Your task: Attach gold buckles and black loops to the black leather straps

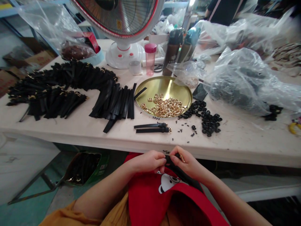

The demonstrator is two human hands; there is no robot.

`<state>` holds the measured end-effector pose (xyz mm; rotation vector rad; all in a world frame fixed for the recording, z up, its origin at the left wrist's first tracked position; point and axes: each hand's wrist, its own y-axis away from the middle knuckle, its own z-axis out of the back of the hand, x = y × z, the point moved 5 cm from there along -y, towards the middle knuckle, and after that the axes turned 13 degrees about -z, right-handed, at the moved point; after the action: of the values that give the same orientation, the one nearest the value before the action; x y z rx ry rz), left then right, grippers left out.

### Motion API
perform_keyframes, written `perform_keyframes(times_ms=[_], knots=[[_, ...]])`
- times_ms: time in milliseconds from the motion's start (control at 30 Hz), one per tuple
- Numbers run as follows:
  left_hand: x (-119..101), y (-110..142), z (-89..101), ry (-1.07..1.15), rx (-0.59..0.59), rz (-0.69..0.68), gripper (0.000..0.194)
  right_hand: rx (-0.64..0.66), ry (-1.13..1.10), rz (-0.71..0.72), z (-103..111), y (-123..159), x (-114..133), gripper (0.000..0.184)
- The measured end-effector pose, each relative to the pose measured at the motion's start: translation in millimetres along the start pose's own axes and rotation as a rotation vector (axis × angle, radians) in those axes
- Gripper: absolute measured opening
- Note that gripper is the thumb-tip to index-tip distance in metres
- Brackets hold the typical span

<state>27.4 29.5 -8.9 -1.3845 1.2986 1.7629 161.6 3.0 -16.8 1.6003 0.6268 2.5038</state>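
Note:
My left hand [152, 161] and my right hand [184, 162] meet above my lap, just in front of the table edge. Both are closed in a pinch on a black strap [185, 176], whose long end hangs toward my lap on the right. A gold buckle [182, 158] shows among my right fingers; how it sits on the strap is hidden. On the table ahead lie two black straps with buckles [152, 130]. Behind them a gold round tray [185, 88] holds a heap of gold buckles [168, 107]. Black loops [210, 123] are piled to its right.
Bundles of black straps [117, 102] cover the table's left side, with buckled ones [54, 102] farther left. A fan [124, 53], a pink bottle [150, 59] and dark bottles [172, 51] stand behind the tray. Plastic bags [246, 84] fill the right. A red apron [145, 201] covers my lap.

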Motion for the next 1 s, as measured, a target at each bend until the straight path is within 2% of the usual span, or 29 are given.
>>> perform_keyframes(times_ms=[200, 333, 433, 567, 733, 900, 1000], knots=[[1.5, -1.7, -2.9, -0.004, -0.035, -0.02, 0.034, 0.059, 0.022, 0.017, 5.2, 1.5, 7.9, 0.014], [-1.2, -5.5, -1.9, 0.031, -0.096, -0.109, 0.035, 0.08, -0.111, -0.049, 3.9, 3.4, 3.8, 0.017], [-6.1, -3.1, 2.9, 0.024, -0.084, -0.126, 0.035, 0.007, -0.212, -0.086, 0.6, 2.5, -0.3, 0.018], [-8.7, 1.4, 6.6, -0.026, -0.061, -0.053, 0.029, -0.128, -0.097, -0.007, 0.5, 1.3, 3.1, 0.019], [-4.8, -4.6, 2.9, -0.018, -0.143, -0.052, 0.027, -0.132, 0.027, 0.098, 1.5, 3.6, 9.4, 0.02], [-12.2, -6.5, 5.8, -0.167, -0.112, -0.116, 0.023, -0.242, -0.132, -0.008, 2.4, 4.3, 7.0, 0.02], [-16.4, -4.8, 10.5, -0.233, -0.095, -0.153, 0.022, -0.244, -0.228, -0.071, 0.0, 2.0, 6.3, 0.022]])
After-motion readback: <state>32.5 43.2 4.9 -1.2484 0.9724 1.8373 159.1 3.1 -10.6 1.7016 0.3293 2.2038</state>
